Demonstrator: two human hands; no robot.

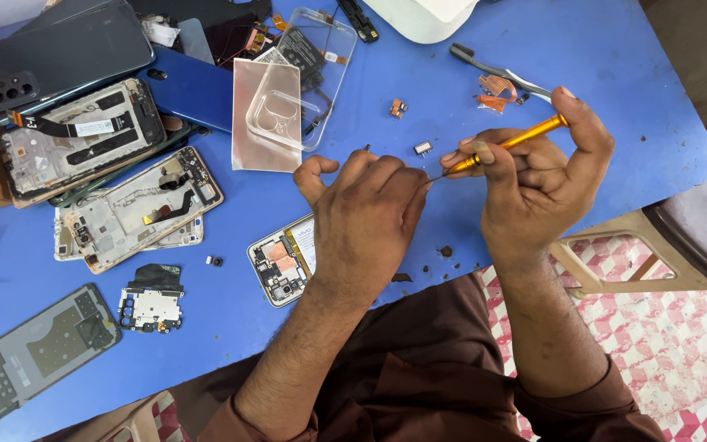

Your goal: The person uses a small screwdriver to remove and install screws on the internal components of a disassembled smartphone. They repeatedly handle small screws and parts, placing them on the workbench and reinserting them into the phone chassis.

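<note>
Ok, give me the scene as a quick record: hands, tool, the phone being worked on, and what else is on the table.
left hand: curled over the open phone, fingertips meeting the screwdriver tip
right hand: grip on an orange screwdriver, tip pointing at the left hand
open phone: back off, board showing, at the table's near edge
left of it: three opened phones, a loose board, a grey back cover
far side: clear case, blue phone, tweezers
</note>
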